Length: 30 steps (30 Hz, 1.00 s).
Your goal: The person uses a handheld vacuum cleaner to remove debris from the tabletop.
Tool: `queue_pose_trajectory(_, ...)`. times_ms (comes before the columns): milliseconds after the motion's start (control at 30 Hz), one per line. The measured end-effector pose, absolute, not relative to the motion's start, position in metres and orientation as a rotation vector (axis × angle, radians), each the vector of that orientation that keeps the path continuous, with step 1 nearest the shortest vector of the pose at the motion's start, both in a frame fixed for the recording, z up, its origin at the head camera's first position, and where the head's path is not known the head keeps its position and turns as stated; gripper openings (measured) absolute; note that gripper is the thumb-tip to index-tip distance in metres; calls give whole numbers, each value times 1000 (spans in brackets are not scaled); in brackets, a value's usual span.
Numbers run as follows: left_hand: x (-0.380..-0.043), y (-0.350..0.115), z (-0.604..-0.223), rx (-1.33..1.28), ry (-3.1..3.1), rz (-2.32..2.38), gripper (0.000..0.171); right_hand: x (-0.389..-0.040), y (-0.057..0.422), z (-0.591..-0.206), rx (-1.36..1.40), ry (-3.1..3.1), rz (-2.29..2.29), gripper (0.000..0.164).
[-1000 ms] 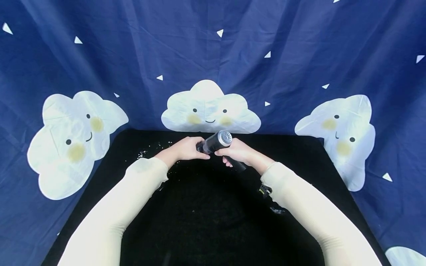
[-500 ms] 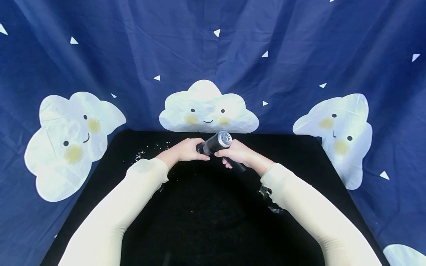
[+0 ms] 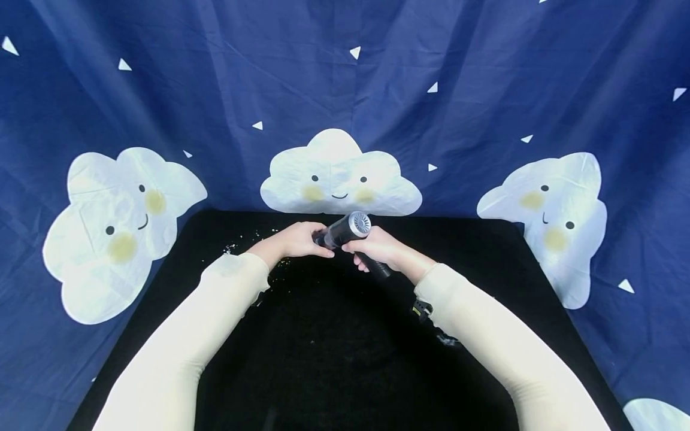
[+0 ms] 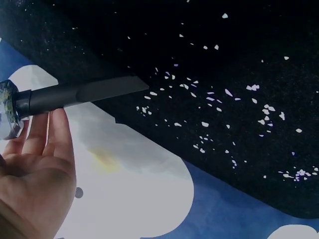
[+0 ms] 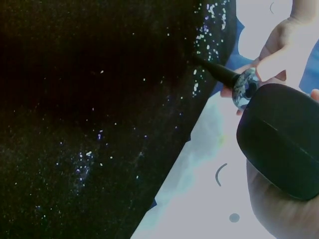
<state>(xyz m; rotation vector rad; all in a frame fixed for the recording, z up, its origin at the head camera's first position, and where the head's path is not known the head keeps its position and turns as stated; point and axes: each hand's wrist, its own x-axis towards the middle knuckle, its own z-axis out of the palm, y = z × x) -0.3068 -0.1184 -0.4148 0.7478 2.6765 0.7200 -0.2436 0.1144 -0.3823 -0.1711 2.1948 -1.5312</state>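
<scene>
A black handheld vacuum cleaner (image 3: pixel 345 232) with a silver vented end is held over the far middle of the black table. My right hand (image 3: pixel 384 248) grips its handle, whose dark base (image 5: pixel 281 142) covers part of that hand in the right wrist view. At the front end my left hand (image 3: pixel 299 241) holds it, thumb on one side and fingers on the other. A slanted black nozzle (image 4: pixel 99 93) projects from the clear dust cup (image 4: pixel 9 109), past the left fingers. Its tip points at white scraps (image 4: pixel 214 102) scattered on the cloth.
Black cloth (image 3: pixel 334 359) covers the table, with more white bits (image 3: pixel 230 246) at the far left and a pale smudge (image 3: pixel 447 340) near the right forearm. A blue curtain (image 3: pixel 302 72) printed with clouds (image 3: pixel 339 173) hangs behind and at both sides.
Both hands and the vacuum cleaner have shifted slightly left. Yellowish specks now show beside the left wrist. The hold of each hand looks the same.
</scene>
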Motion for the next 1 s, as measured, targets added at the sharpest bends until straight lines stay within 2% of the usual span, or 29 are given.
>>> queue_pose_trajectory(333, -313, -116, -407, 739, 2678, 746, 53, -252, 114, -379, -178, 2248, -1515, 34)
queue_pose_trajectory(633, -324, -109, -410, 668, 2671, 791, 61, -259, 107, -382, -148, 2328, -1518, 29)
queue_pose_trajectory(1000, -318, -120, -416, 663, 2658, 844, 47, -260, 101, -385, -154, 2260, -1542, 28)
